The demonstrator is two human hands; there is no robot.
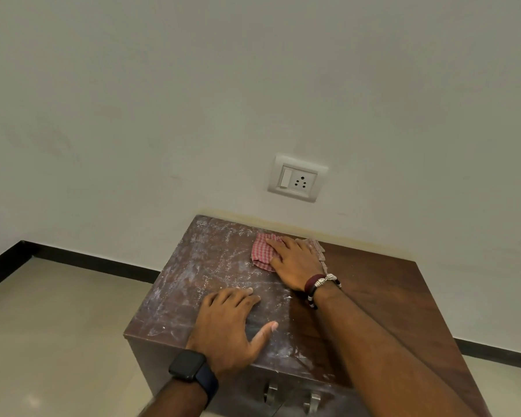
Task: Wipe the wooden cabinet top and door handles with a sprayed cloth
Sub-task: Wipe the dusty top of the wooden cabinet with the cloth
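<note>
Checked red-and-white cloth [263, 251] lies bunched at the back of the cabinet top [388, 284], near the wall [193, 100] and below the socket [297, 178]. Right hand [295, 263] presses flat on the cloth, fingers straight and close together, pointing left. Left hand [232, 323] rests spread on the front left of the top, thumb out, holding nothing.

Condition of the top: the right part shows clean dark wood; the left part carries white dust and streaks. Wiping appears partly done. Two metal handles [292, 397] on the front face below look untouched.

Risks from here:
- Dust pushed left may fall over the edge onto the floor [57, 326] — the cloth sweeps rather than lifts it.
- Left hand sits on the dusty area; its patch may be missed unless it is moved, and it may carry dust elsewhere.
- A bunched cloth covers little — streaks may remain between passes.
- Dust may be driven into the seam along the wall.
</note>
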